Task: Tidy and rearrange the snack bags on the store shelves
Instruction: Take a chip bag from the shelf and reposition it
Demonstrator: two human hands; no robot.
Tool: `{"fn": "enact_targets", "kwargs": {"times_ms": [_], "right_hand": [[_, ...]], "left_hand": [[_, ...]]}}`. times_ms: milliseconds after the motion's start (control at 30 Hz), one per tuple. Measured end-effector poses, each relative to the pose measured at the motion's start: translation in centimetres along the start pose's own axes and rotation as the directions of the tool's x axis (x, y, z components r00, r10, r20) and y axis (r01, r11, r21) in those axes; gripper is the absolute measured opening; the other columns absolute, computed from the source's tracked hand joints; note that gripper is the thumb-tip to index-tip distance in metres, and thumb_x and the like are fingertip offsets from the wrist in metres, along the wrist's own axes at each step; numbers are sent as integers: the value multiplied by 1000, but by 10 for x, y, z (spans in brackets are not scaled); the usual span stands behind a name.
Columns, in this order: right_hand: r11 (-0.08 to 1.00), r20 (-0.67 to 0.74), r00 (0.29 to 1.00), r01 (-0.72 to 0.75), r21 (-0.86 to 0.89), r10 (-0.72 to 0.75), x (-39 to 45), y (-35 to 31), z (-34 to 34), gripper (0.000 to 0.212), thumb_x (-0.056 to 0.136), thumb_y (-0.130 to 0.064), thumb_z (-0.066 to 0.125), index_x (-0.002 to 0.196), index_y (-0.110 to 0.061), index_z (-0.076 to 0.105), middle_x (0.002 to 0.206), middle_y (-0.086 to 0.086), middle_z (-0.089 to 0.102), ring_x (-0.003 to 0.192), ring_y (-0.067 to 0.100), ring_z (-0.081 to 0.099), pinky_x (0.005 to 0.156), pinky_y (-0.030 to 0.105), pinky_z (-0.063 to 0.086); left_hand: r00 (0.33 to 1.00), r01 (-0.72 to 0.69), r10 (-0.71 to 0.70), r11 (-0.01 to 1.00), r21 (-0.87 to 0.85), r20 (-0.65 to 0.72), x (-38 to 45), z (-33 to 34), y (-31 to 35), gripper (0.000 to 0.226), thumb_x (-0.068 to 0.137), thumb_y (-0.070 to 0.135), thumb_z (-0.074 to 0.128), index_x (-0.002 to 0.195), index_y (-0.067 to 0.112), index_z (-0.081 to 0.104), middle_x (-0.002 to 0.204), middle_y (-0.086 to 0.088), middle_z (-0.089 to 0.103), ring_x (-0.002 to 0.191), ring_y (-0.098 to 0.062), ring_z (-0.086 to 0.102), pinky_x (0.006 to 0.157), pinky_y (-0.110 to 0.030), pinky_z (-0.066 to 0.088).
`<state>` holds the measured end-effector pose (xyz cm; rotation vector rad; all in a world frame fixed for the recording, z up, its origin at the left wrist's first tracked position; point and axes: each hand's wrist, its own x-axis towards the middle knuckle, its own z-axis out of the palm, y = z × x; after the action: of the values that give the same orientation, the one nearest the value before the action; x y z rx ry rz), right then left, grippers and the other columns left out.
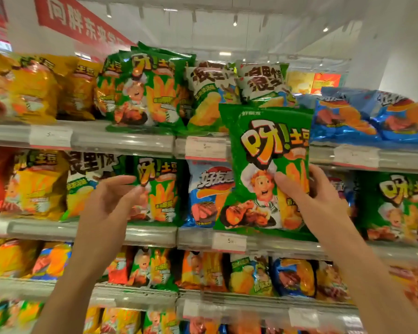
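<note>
Holding a green snack bag upright in front of the shelves, label outward, the right hand pinches its lower right side, thumb on the front, probably to match it with like bags; the left hand, fingers loosely spread and holding nothing, reaches toward the matching green bag on the middle shelf, seemingly to make room there.

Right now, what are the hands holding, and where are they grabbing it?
The right hand holds a green bag by its right edge, thumb on the front. The left hand is open and holds nothing.
</note>
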<state>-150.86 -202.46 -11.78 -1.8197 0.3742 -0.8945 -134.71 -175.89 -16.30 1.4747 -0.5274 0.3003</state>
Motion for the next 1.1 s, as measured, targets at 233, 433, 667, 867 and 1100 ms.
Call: {"fn": "enact_targets", "kwargs": {"times_ms": [233, 433, 667, 867, 1100], "right_hand": [[996, 2, 998, -64, 66, 64, -46, -12, 114, 62, 66, -62, 71, 123, -44, 54, 97, -21, 73, 86, -1, 71, 72, 26, 54], [994, 1, 997, -80, 78, 80, -57, -22, 179, 71, 69, -62, 72, 133, -40, 50, 108, -17, 71, 89, -4, 69, 81, 30, 55], [996, -9, 1000, -21, 85, 22, -43, -30, 204, 61, 70, -62, 72, 125, -40, 55, 104, -19, 72, 92, -5, 68, 79, 23, 49], [990, -17, 1000, 24, 137, -22, -22, -32, 214, 72, 67, -62, 71, 132, -36, 54, 102, -24, 72, 92, -4, 69, 79, 23, 50], [990, -23, 998, 64, 125, -61, -15, -35, 223, 76, 65, -62, 71, 134, -38, 52, 106, -25, 72, 95, -5, 69, 79, 24, 52]], "left_hand": [[998, 61, -61, 998, 27, 14, 21, -119, -25, 18, 94, 30, 69, 111, 30, 68, 102, 4, 74, 95, -17, 72, 86, -40, 56], [997, 70, -71, 997, 13, 23, 39, -172, -38, 19, 94, 20, 69, 113, 20, 68, 102, -3, 75, 95, -19, 71, 82, -36, 57], [999, 35, -35, 999, -11, 41, 62, -177, -41, 20, 88, 32, 69, 108, 30, 68, 105, -6, 75, 95, -23, 72, 85, -42, 57], [999, -26, 25, 1000, 18, 48, 88, -175, -36, 30, 85, 35, 68, 113, 25, 67, 103, -7, 75, 92, -20, 73, 84, -41, 57], [997, -53, 52, 998, 19, 50, 106, -177, -38, 32, 83, 39, 66, 112, 25, 67, 100, -6, 75, 89, -19, 73, 83, -39, 57]]}}
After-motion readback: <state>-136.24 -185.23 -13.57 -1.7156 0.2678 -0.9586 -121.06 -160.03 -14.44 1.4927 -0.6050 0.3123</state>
